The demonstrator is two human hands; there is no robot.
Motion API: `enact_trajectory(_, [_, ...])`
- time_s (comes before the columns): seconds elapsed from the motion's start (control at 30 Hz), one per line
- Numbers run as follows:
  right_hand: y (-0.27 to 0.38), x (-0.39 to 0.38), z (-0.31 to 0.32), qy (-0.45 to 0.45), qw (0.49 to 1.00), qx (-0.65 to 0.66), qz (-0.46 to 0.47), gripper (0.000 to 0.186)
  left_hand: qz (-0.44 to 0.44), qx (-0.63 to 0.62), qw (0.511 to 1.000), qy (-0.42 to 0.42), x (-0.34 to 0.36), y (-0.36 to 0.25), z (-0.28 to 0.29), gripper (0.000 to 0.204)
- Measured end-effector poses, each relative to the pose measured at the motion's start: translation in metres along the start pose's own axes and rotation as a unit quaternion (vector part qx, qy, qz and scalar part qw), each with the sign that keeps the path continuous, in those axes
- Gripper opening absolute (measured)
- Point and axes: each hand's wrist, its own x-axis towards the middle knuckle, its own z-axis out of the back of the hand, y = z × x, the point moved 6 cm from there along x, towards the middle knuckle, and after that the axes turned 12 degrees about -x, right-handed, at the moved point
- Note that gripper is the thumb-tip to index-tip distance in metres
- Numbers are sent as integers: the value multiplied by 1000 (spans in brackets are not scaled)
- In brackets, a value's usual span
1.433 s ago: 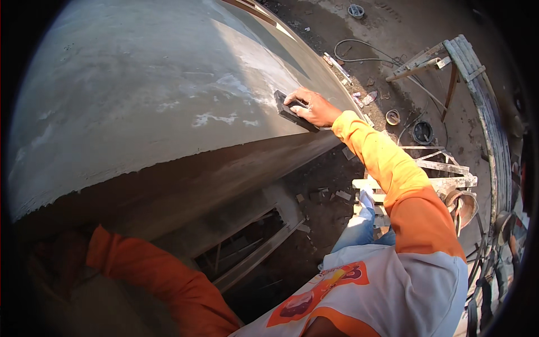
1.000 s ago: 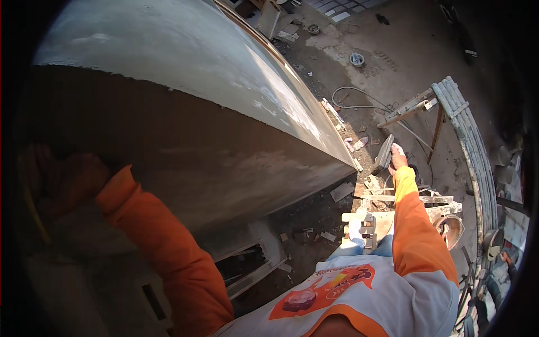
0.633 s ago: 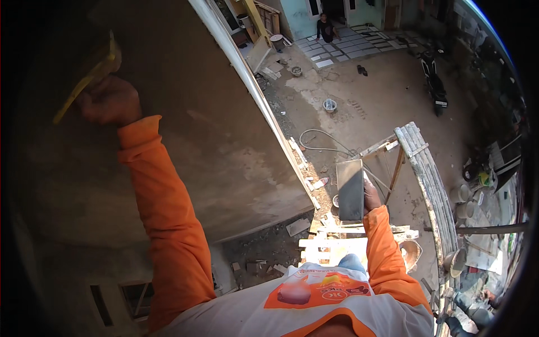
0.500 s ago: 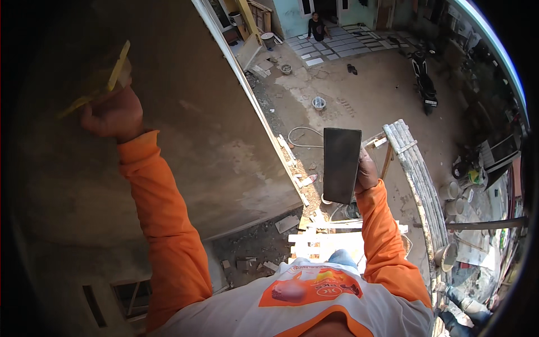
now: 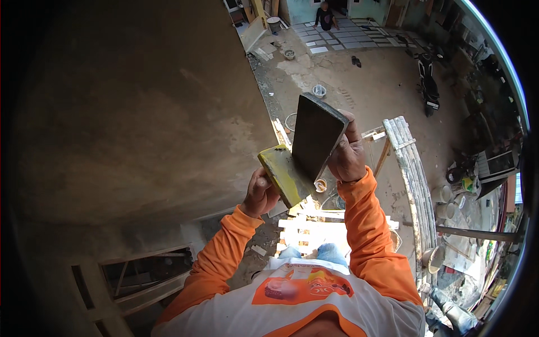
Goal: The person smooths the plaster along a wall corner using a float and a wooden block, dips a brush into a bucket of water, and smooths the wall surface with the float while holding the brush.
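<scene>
My left hand (image 5: 261, 192) is closed around a yellow plastering float (image 5: 285, 173) whose face is smeared with grey. My right hand (image 5: 348, 154) grips a dark, flat rectangular board (image 5: 317, 132) by its right side, with the fingers partly behind it. In front of my chest the two tools meet: the board's lower end touches or overlaps the float's face, and the board leans up at an angle. To the left stands a brown-grey plastered wall (image 5: 168, 129) with lighter patches, apart from both hands.
Below me are light wooden planks (image 5: 311, 233). A bundle of pale poles (image 5: 412, 180) runs along the right. Down on the ground are a small bucket (image 5: 319, 91), a parked motorcycle (image 5: 428, 84) and several pails (image 5: 443, 202). A person (image 5: 324, 17) sits on the far tiled floor (image 5: 348, 39).
My left hand has come down and right, away from the wall, bringing the yellow float to the board. My right hand has moved slightly left and tilted the board.
</scene>
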Motion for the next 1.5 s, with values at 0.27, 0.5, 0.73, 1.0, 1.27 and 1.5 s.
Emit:
enact_trajectory(0.27, [-70,-96,11,76,939,-236,-237,22,-59,-16,998,10,5,-42,-3,69])
enact_trajectory(0.5, [-135,-181,140,-291,824,-398,-279,22,-402,243,849,241,23,-300,-100,36])
enact_trajectory(0.73, [-162,-45,47,-418,765,-485,-65,32,-716,471,515,25,23,-458,-213,46])
enact_trajectory(1.0, [-194,16,4,-541,763,-353,-2,32,-779,470,412,43,37,-481,-191,41])
enact_trajectory(1.27, [-210,29,-13,-542,756,-367,3,33,-742,553,366,102,23,-614,-175,41])
enact_trajectory(1.5, [-258,2,-67,-392,804,-446,-27,32,-767,501,371,153,36,-568,-168,48])
